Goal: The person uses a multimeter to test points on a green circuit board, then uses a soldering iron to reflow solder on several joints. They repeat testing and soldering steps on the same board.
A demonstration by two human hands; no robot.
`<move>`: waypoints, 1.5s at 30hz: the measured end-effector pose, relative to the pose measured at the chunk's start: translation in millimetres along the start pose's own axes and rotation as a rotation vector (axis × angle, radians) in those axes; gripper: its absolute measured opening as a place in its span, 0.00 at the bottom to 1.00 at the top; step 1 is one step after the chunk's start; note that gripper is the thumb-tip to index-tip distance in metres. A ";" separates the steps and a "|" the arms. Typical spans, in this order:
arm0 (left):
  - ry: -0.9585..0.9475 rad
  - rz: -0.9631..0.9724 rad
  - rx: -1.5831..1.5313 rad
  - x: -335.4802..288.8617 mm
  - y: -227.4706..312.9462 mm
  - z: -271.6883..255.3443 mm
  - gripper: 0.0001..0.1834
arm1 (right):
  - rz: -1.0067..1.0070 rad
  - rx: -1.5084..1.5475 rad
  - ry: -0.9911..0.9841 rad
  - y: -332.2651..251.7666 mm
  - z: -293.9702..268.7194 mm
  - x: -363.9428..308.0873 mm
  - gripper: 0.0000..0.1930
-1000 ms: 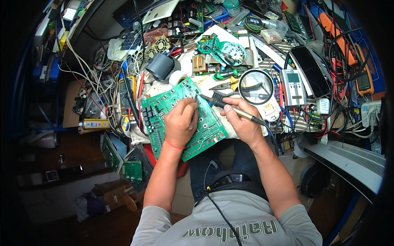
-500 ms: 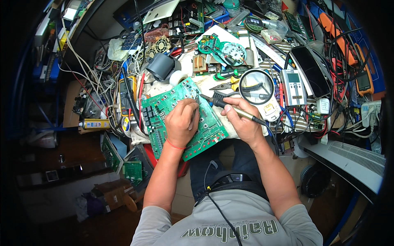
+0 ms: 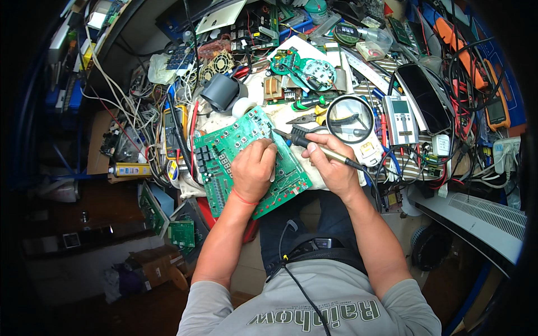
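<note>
A large green circuit board lies tilted at the bench's front edge, with black square parts and a digit display on its left half. Above its middle, my left hand is closed in a pinch on slim metal tweezers, mostly covered by the fingers. My right hand grips a soldering iron like a pen, its cable trailing to the right. The iron's tip points left to the board's upper right part, close to the tweezers' end. Whether the two tips touch is too small to tell.
Behind the board lie pliers, a round magnifier and a grey cup-shaped holder. To the right are a handheld tester and a black phone. A yellow multimeter and tangled cables crowd the left.
My left hand has shifted slightly right over the board with the tweezers. The right hand and the soldering iron have hardly moved.
</note>
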State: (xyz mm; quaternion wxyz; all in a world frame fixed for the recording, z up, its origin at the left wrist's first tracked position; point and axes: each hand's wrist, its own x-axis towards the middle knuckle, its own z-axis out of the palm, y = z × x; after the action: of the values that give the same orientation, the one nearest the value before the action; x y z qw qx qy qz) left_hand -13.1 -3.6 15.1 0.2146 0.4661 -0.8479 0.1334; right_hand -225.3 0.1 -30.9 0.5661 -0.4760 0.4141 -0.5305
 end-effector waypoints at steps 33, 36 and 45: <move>0.132 0.029 -0.064 -4.4 -5.9 9.5 0.12 | 0.008 0.001 0.023 -2.9 -1.8 -4.0 0.14; 0.137 0.026 -0.064 -5.3 -6.4 8.9 0.12 | 0.028 0.023 0.024 -3.1 -1.2 -3.8 0.14; 0.150 0.022 -0.086 -5.2 -5.6 7.5 0.12 | -0.009 0.042 0.029 0.7 0.3 -3.6 0.14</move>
State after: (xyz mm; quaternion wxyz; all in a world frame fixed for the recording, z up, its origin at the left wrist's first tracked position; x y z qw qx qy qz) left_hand -7.7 -6.0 6.2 0.2958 0.4358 -0.8394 0.1338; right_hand -225.2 3.7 -31.7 0.5675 -0.4582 0.4088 -0.5485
